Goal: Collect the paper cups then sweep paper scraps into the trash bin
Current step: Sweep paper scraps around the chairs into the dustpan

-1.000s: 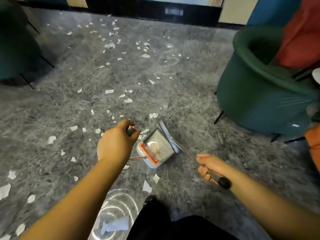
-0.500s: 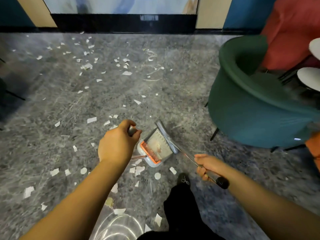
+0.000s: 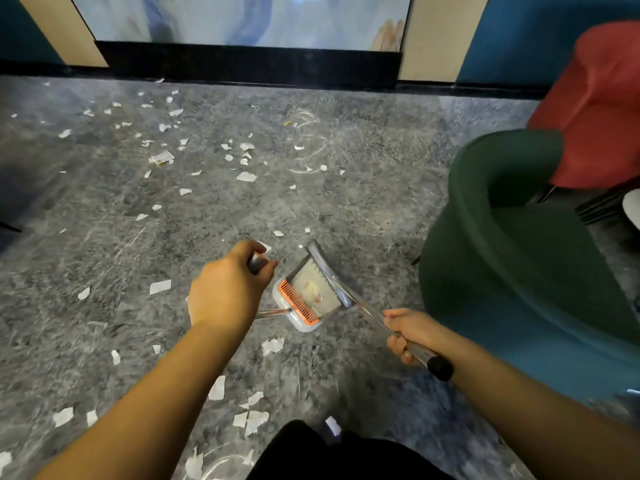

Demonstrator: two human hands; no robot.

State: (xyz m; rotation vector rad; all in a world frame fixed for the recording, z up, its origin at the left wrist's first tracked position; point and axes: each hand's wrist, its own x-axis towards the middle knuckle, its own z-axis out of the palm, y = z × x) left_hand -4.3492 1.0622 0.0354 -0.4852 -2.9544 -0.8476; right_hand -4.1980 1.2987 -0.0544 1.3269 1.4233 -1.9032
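My left hand (image 3: 227, 292) grips the metal handle of a grey dustpan (image 3: 304, 294) that has an orange comb along one rim and some scraps inside. A broom (image 3: 327, 271) has its grey head lying against the dustpan's far side, and my right hand (image 3: 410, 334) grips its metal handle near the black end cap (image 3: 440, 368). White paper scraps (image 3: 246, 176) lie scattered over the grey marbled floor, ahead to the left and near my feet. No paper cup or trash bin shows in the head view.
A dark green armchair (image 3: 512, 258) stands close on the right, with a red chair (image 3: 595, 109) behind it. A wall with a black skirting (image 3: 249, 64) closes the far side. My dark trouser leg (image 3: 332, 452) is at the bottom.
The view has moved forward and turned right, so the wall is nearer and the scraps lie closer. Both hands keep their grips on dustpan and broom.
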